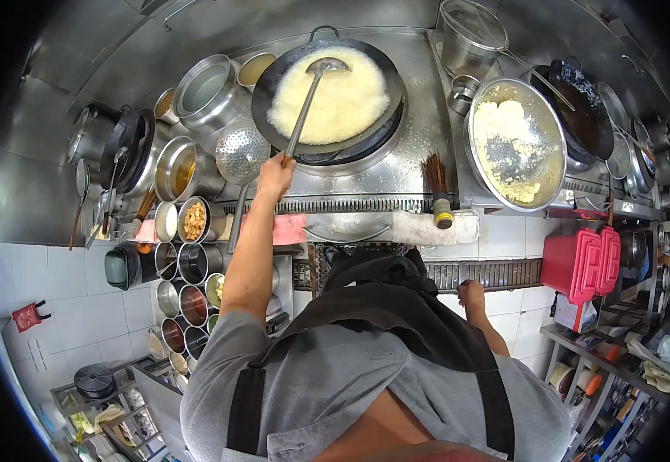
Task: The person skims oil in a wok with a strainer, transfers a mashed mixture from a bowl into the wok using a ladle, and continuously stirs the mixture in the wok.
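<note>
My left hand [275, 175] is wrapped round the end of a long-handled metal ladle [309, 104]. The ladle's head sits in pale, foamy, bubbling contents [354, 104] at the far side of a large black wok [265, 127], which rests on a stove burner. Just left of that hand lies a perforated skimmer [242, 154]. Low at my right side hangs my right hand [471, 296], its fingers curled in and nothing visible in them. It is near the floor grate, apart from the counter.
A metal bowl [560, 165] with pale yellow crumbly food stands right of the stove. A bamboo brush [434, 173] lies on the front ledge beside a yellow-capped jar [443, 214]. Several pots and seasoning tins [194, 306] fill the left side. Pink lidded bins [569, 266] stand at right.
</note>
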Demonstrator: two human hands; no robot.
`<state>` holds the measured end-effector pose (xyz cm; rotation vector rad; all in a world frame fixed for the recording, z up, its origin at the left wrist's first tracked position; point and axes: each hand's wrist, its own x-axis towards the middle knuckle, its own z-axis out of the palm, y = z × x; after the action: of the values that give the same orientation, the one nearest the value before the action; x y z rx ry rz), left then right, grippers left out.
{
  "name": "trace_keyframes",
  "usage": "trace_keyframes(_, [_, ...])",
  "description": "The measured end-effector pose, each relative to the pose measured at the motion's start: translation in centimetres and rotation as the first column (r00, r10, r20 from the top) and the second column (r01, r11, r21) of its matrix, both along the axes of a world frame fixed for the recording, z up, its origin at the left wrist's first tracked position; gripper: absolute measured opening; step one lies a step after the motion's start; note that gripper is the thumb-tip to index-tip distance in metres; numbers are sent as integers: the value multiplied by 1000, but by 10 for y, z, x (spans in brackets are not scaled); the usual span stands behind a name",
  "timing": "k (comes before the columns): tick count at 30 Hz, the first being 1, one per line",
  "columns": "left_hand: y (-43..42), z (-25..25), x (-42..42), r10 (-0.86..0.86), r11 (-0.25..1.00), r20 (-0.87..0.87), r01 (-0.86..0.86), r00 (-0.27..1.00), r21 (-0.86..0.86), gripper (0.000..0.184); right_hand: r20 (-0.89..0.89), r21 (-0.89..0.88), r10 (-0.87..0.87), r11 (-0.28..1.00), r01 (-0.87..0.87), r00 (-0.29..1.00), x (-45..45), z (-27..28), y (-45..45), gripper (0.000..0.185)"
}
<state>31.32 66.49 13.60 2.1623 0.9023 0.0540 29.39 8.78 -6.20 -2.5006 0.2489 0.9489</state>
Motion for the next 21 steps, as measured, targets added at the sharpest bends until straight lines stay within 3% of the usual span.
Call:
trace_keyframes(5, [-21,2,-2,53,998,105,-48,993,-49,24,-14,32,-33,999,33,999,-2,6,6,24])
trace_keyframes(7, [-28,7,-15,95,988,226,-65,970,-137,29,-12,45,-47,998,48,999,-3,6,4,23])
trace_keyframes(8, [-27,13,-25,84,983,250,-39,965,-179,38,5,64,-25,998,25,1000,-5,0,1,22])
trace_keyframes(13, [-17,67,-87,92,962,263,-17,961,-273,44,13,55,46,997,-47,999,3,-6,-1,22])
trace_keyframes(15, [-7,75,-115,51,986,306,1,951,-169,44,32,14,129,991,-130,991,12,13,11,21])
trace_keyframes(17, [-29,120,-138,99,944,169,-39,981,-327,44,-12,0,133,991,-133,991,21,8,16,21])
trace_keyframes(21, [-52,132,-174,137,955,32,-123,990,-269,42,84,0,187,982,-187,979,28,-8,21,22])
